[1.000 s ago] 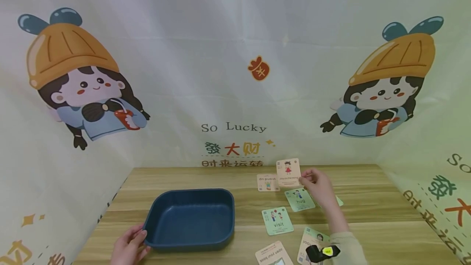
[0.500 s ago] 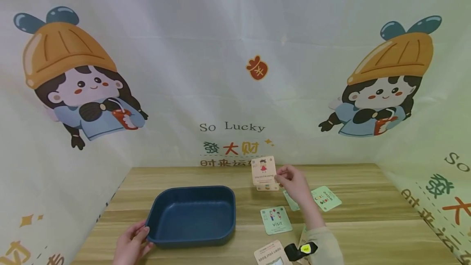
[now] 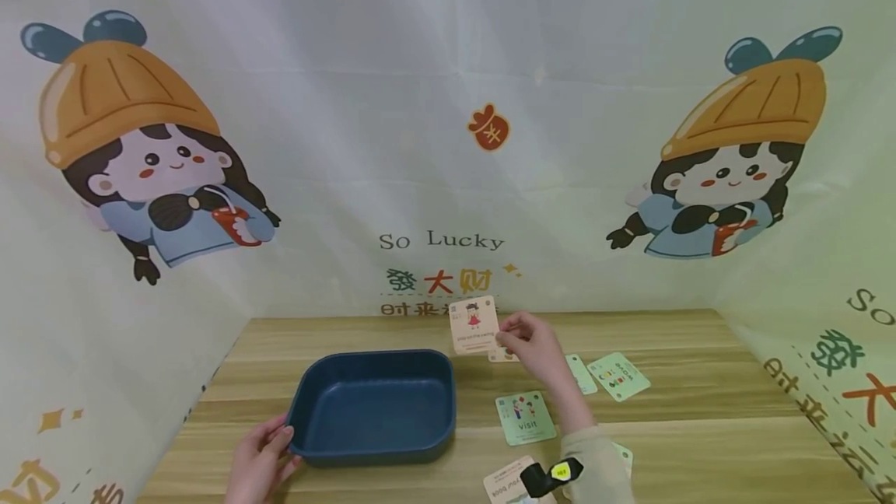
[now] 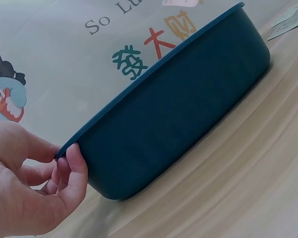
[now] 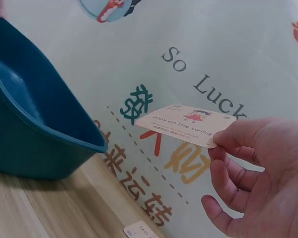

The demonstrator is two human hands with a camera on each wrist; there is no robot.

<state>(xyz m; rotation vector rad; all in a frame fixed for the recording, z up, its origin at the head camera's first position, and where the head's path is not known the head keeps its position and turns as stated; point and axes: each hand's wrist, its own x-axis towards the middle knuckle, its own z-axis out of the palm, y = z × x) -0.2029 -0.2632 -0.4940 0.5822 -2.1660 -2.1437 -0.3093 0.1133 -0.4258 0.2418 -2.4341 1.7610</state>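
My right hand [image 3: 537, 350] pinches a peach flash card [image 3: 474, 323] by its lower right corner, between thumb and fingers. The right wrist view shows "play on the swing" and a figure in red printed on this flash card [image 5: 188, 124], which is held up off the table. A dark blue rectangular basin [image 3: 374, 458] stands to the left of the card. At the basin's left end, my left hand [image 3: 260, 459] grips the rim; the left wrist view has the thumb and fingers around that corner of the basin [image 4: 179, 109].
Right of the basin, several cards lie on the wood-grain table [image 3: 700, 442]: a green "visit" card [image 3: 526, 417], a green "wave" card [image 3: 619, 376] and a peach book card [image 3: 505, 482], among others. A printed cloth [image 3: 448, 45] hangs behind the table.
My right hand has carried the peach card leftward, from above the green cards toward the basin. The basin and my left hand have shifted slightly right and up in view.
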